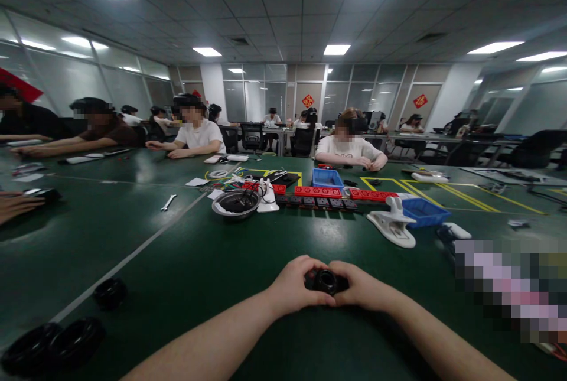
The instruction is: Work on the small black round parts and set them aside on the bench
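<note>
A small black round part [326, 280] with a hole in its top is held between both hands, low over the green table. My left hand [299, 283] curls round its left side, thumb at the front. My right hand [357, 286] wraps the right side, and the two thumbs nearly meet. Some dark material beside the ring is partly hidden by the fingers. At the lower left, a black ring-shaped part [110, 293] rests on the table, with two larger black rings [77, 342] nearer the corner.
Ahead stand a metal bowl [235, 204], a white clamp-like stand [393, 224], red socket strips [318, 191] and blue trays [424, 212]. A wrench [168, 202] lies left of the bowl. Several people sit around the green table [177, 263]; a hand rests at the left edge.
</note>
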{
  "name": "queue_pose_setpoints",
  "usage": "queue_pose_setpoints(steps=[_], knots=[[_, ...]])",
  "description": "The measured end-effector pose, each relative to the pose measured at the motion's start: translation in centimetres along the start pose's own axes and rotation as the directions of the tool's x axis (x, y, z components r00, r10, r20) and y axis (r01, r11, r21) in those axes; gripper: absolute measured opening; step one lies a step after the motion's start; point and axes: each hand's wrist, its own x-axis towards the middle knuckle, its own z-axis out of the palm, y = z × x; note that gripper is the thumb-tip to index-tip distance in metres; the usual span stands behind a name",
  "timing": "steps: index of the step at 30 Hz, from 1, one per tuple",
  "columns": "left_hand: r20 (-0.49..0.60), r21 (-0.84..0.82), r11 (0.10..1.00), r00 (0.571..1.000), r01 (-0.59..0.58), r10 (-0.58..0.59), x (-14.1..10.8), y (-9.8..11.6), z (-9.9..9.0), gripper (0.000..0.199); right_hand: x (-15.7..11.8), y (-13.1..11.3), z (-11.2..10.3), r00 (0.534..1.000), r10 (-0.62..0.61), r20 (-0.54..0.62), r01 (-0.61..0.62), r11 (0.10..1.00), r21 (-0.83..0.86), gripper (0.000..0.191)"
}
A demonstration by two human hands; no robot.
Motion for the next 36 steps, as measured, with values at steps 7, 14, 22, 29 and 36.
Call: queue_pose_setpoints(steps=[7, 14, 22, 29, 36], knots=[[0.035, 0.012, 0.999, 0.998, -0.047, 0.046, -0.1, 0.0, -0.4, 0.043, -0.1, -0.3, -0.3, 1.0, 0.014, 0.026, -0.014, 1.0, 0.009, 0.037], [0.027, 0.028, 0.998, 0.998, -0.063, 0.062, -0.1, -0.1, -0.4, 0.041, -0.3, -0.1, -0.5, 0.995, -0.075, 0.072, 0.07, 0.996, 0.061, 0.039], [0.042, 0.021, 0.998, 0.997, -0.062, 0.061, 0.0, -0.2, -0.5, 0.041, -0.2, 0.1, -0.2, 0.995, -0.084, 0.054, 0.078, 0.991, 0.104, 0.03], [-0.01, 0.03, 0.999, 1.0, -0.025, 0.026, 0.0, -0.5, -0.3, 0.039, -0.1, 0.5, 0.6, 1.0, 0.004, -0.025, 0.0, 0.989, 0.149, 0.032], [-0.174, 0.071, 0.989, 0.978, 0.128, -0.114, -0.2, -0.3, 0.9, 0.037, 0.7, 0.2, 3.3, 0.919, 0.109, -0.379, -0.216, 0.943, -0.252, 0.032]])
